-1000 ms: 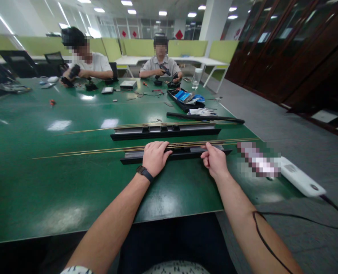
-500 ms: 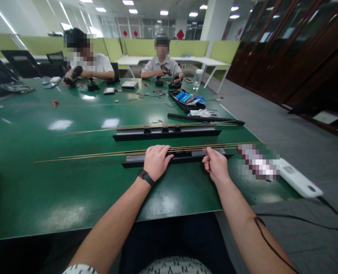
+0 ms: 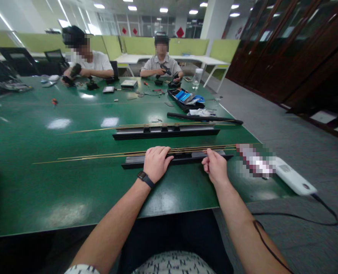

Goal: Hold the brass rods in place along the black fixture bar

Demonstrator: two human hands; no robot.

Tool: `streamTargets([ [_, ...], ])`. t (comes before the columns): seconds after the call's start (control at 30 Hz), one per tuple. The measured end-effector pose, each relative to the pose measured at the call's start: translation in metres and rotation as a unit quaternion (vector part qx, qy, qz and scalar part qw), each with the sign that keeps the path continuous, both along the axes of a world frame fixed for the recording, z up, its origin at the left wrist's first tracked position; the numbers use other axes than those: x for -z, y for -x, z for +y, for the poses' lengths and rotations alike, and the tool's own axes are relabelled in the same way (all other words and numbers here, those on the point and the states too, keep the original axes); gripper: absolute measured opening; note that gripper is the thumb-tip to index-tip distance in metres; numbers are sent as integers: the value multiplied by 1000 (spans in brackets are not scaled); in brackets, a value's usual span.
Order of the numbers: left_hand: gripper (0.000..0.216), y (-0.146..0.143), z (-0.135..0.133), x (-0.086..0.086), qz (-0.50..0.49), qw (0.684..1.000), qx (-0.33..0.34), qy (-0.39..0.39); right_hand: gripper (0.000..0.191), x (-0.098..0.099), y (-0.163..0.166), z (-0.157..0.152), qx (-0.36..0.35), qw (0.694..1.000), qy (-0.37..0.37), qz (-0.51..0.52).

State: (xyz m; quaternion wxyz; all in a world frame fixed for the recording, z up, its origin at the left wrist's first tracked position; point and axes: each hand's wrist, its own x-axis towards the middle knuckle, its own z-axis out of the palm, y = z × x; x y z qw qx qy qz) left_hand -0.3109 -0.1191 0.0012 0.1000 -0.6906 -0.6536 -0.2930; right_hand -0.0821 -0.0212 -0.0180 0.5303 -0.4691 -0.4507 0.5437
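Note:
A long black housing (image 3: 186,157) lies across the green table (image 3: 57,182) in front of me, with thin brass strips (image 3: 100,155) running along its top and sticking out far to the left. My left hand (image 3: 156,163), a dark watch on its wrist, rests curled over the housing's middle, fingers pressed on the strips. My right hand (image 3: 216,165) pinches the housing's near edge toward its right end. A second black housing (image 3: 165,132) with its own brass strips lies parallel a little farther away.
A black rod (image 3: 204,118) and a tray of parts (image 3: 186,98) lie beyond the second housing. A white device (image 3: 293,179) with a black cable hangs past the table's right edge. Two people work with tools at the far side.
Both hands and the near housing have stayed in place; only the camera view has shifted slightly.

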Motion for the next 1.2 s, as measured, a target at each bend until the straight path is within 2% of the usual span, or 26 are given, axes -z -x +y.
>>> streamTargets([
  [0.3,27,-6,-9,3,4,1000,4,-22,43,0,-3,-7,14,1000,-2,1],
  [0.83,37,-3,-6,12,-1,998,1,-66,35,2,-3,-4,29,1000,-4,7],
  [1.2,36,-2,-6,15,-24,996,-18,-88,26,-2,-7,-3,100,994,-2,36],
])
